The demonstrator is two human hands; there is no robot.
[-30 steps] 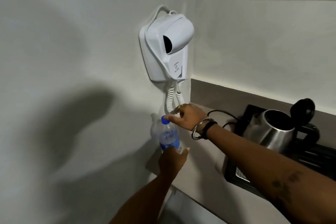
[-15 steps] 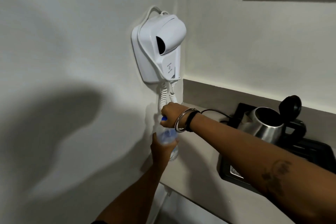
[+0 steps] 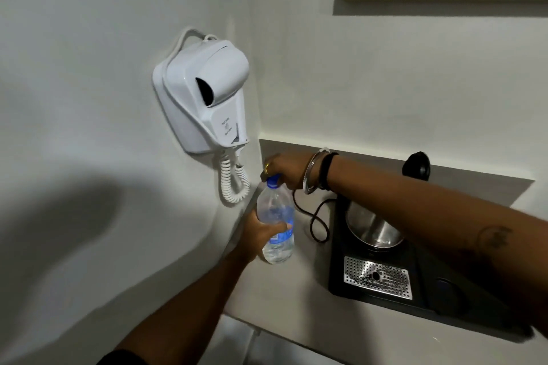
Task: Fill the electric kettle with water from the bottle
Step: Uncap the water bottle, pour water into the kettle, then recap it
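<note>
Left hand [image 3: 261,234]: fingers wrapped round the clear water bottle [image 3: 276,225], held upright above the surface [image 3: 296,299] | right hand [image 3: 284,170]: fingers pinched on its blue cap [image 3: 273,180] | steel electric kettle [image 3: 373,228]: at 3 o'clock from the bottle on a black tray [image 3: 385,302], lid [image 3: 416,165] up | wall hair dryer [image 3: 204,95]: at 11 o'clock.

No wording can be read here. The hair dryer [image 3: 204,98] on the wall bears a small grey print and symbol on its lower front, too small to make out. The bottle [image 3: 277,225] carries a blue label with white marks, blurred beyond reading, partly covered by the left hand [image 3: 258,235]
</note>
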